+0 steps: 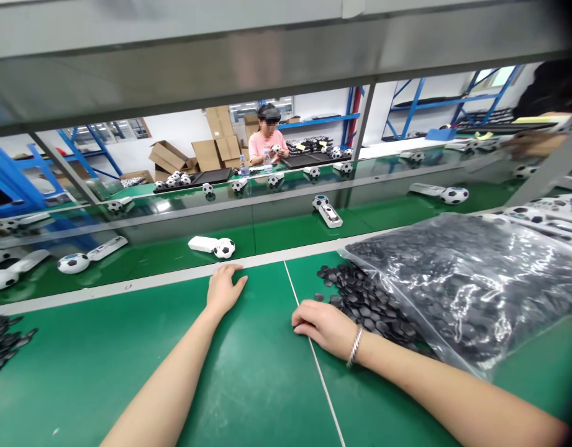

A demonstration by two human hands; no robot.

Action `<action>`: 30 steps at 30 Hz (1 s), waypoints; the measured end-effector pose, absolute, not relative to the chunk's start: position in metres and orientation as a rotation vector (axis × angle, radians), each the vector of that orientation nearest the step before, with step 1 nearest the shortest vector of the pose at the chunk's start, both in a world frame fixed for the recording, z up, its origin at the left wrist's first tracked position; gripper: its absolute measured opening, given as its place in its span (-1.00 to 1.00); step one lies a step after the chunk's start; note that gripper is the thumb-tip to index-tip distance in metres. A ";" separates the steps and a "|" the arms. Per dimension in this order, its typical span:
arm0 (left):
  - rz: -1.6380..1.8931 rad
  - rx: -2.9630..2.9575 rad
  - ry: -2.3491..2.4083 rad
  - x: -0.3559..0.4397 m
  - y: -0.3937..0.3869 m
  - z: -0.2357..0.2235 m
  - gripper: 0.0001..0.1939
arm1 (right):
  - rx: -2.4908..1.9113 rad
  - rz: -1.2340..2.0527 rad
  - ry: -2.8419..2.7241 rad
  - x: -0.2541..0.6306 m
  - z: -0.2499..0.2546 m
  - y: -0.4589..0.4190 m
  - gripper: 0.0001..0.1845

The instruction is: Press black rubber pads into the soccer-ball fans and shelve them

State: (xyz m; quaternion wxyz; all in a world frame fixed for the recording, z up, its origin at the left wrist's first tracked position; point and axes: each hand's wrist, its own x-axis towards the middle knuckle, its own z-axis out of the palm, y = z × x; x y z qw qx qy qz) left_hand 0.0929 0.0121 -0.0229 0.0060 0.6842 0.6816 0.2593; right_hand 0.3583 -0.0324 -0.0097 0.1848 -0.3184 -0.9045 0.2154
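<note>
My left hand (224, 288) lies flat on the green table, fingers stretched toward the table's far metal edge, holding nothing. Just beyond it on the green conveyor belt (150, 257) sits a white device with a football-patterned ball end (213, 246). My right hand (323, 327), with a bracelet at the wrist, rests on the table with fingers curled under, beside a spilled heap of small black hexagon pieces (364, 298). Whatever is in its fingers is hidden. The heap runs out of a large clear plastic bag (467, 279) full of the same pieces.
More football devices (327, 211) ride the belt at left, middle and right. Another pile of black pieces (1, 338) lies at the left edge. A metal shelf beam (267, 62) hangs overhead. A person in a pink shirt (267, 143) works across the line, with cardboard boxes behind.
</note>
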 end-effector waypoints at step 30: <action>0.783 2.148 2.139 0.094 0.011 -0.022 -0.73 | -0.721 0.421 -2.611 0.359 -0.012 -0.034 -0.84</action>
